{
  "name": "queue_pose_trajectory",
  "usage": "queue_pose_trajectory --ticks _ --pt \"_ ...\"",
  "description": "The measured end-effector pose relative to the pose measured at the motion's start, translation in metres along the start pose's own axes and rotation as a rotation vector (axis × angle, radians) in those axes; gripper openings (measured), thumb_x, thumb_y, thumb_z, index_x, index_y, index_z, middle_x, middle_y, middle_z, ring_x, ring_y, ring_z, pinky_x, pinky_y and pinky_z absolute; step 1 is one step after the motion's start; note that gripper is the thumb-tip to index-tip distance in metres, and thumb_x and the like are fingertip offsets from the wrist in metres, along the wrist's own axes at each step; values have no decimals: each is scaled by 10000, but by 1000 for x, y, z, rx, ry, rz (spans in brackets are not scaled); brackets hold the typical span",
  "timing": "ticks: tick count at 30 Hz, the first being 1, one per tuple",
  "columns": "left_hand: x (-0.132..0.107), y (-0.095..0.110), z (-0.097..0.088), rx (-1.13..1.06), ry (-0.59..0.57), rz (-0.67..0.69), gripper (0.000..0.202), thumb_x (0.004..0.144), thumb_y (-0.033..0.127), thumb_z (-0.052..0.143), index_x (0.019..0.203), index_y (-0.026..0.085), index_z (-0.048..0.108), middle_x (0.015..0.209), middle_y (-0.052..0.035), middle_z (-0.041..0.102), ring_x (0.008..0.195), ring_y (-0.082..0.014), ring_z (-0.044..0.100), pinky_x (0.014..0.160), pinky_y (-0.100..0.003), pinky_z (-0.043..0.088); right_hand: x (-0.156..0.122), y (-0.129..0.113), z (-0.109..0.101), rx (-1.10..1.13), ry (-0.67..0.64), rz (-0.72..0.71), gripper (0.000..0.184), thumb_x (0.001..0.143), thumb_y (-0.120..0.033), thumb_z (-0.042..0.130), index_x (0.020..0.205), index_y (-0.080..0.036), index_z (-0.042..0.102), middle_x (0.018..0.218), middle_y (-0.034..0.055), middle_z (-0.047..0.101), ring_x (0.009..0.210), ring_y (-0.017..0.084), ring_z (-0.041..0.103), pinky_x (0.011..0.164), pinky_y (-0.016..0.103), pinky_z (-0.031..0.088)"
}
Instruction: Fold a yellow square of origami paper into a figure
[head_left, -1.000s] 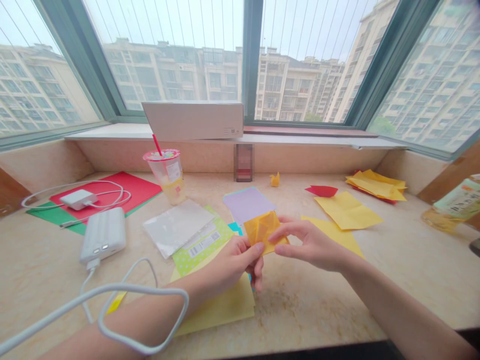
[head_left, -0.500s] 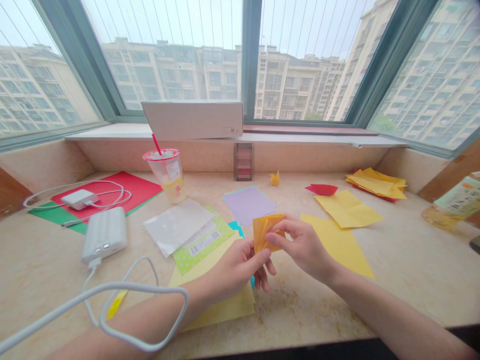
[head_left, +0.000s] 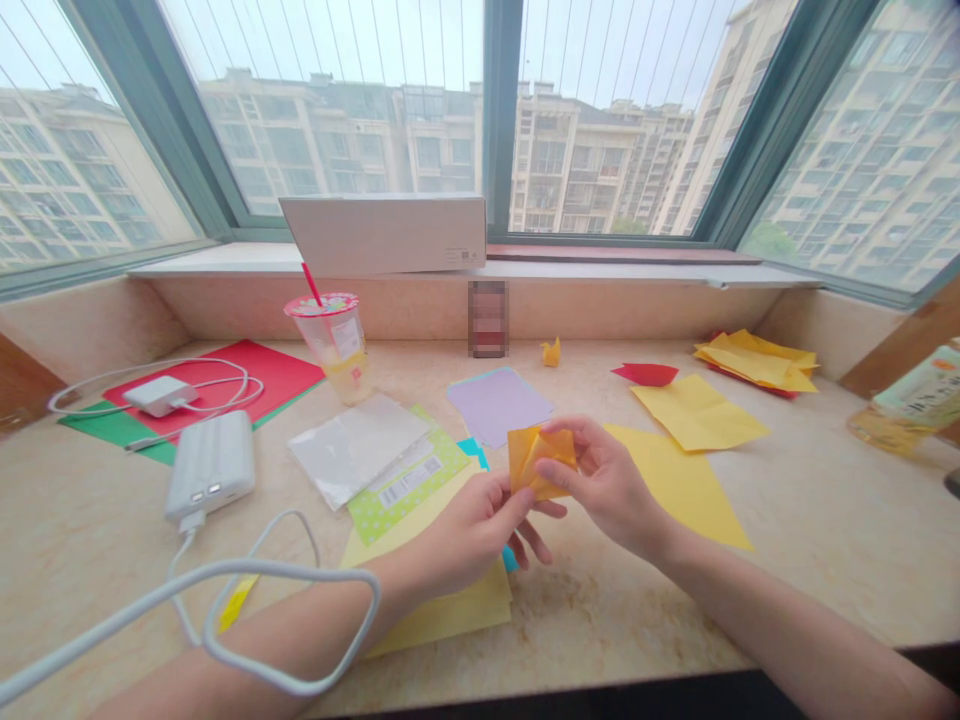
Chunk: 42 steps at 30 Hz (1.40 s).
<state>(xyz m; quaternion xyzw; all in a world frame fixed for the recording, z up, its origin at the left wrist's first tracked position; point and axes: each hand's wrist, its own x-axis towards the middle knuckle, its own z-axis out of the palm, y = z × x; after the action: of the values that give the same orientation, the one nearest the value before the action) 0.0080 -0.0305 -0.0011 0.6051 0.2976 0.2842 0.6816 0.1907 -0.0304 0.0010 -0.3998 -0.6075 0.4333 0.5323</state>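
Note:
Both hands hold a folded orange paper piece (head_left: 538, 460) above the marble counter (head_left: 675, 610). My left hand (head_left: 469, 530) pinches its lower edge between thumb and fingers. My right hand (head_left: 607, 485) grips its right side, fingers curled over the top fold. Under the hands lie a pale yellow sheet (head_left: 450, 605), a bit of blue paper and a larger yellow sheet (head_left: 686, 485). A lilac sheet (head_left: 499, 405) lies just behind the folded piece.
A white power bank (head_left: 210, 465) with a looping cable (head_left: 247, 590) sits at left, near red and green sheets with a charger (head_left: 157, 395). A drink cup (head_left: 334, 345), a clear packet (head_left: 356, 445), a small folded figure (head_left: 551, 352), yellow and red papers (head_left: 754, 365) and a bottle (head_left: 911, 405) surround the hands.
The folded orange piece has been turned and lifted slightly, and my right hand's fingers have shifted over its top. The view tilted down a little.

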Motion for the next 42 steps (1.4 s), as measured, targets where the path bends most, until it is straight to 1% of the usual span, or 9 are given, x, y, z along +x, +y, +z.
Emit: queue_pose_trajectory --ticks 4,8,15,21,25,30,34,38,42 --pt "0 0 1 16 4 -26 442 911 531 569 1061 117 608 1132 -176 705 629 -149 717 496 -214 509 0 1 -1 -13 39 22 187 849 -331 723 939 -237 588 866 0 657 811 165 613 747 309 490" --pt "0 2 0 -17 31 -27 443 919 523 559 1068 110 614 1079 -168 728 589 -140 707 495 -216 506 0 2 -1 23 64 8 170 868 -315 702 866 -236 551 847 -8 648 800 156 618 744 299 496" --pt "4 -3 -1 -10 102 44 434 928 513 552 939 98 675 969 -142 746 562 -142 697 478 -218 518 2 -5 4 225 48 64 246 863 -301 708 969 -271 488 898 -15 701 817 169 692 725 311 570" --pt "4 -2 -1 27 92 23 392 944 476 545 1062 121 663 987 -131 748 581 -148 710 474 -207 508 3 -10 5 288 13 106 488 800 -288 775 1174 -279 463 889 -1 731 812 177 720 725 310 593" --pt "3 0 0 32 71 14 398 944 470 551 1101 121 659 994 -137 749 586 -144 712 485 -201 502 3 -12 5 302 65 128 458 783 -294 787 1125 -267 482 820 -11 744 750 175 734 676 294 601" --pt "2 2 1 4 83 12 448 921 516 570 1058 102 669 942 -149 758 536 -136 690 466 -197 487 4 -13 5 308 65 140 452 771 -318 790 1109 -256 496 841 4 762 771 195 747 696 323 616" --pt "1 3 1 -14 73 20 479 946 540 511 1055 102 671 944 -158 761 521 -139 689 475 -213 503 5 -15 4 297 79 148 460 757 -347 794 1105 -250 508 871 23 771 797 217 752 728 362 621" --pt "1 1 0 -14 67 30 482 944 552 509 1047 110 671 941 -159 764 542 -158 702 471 -225 515 4 -11 6 270 87 134 466 763 -366 784 1127 -268 509 893 12 759 813 220 745 745 378 623" --pt "3 -1 2 12 117 28 472 933 550 528 1010 107 673 914 -144 761 530 -154 698 437 -211 497 2 -4 9 281 91 97 456 789 -360 768 1150 -274 503 920 10 746 811 208 737 730 359 621"
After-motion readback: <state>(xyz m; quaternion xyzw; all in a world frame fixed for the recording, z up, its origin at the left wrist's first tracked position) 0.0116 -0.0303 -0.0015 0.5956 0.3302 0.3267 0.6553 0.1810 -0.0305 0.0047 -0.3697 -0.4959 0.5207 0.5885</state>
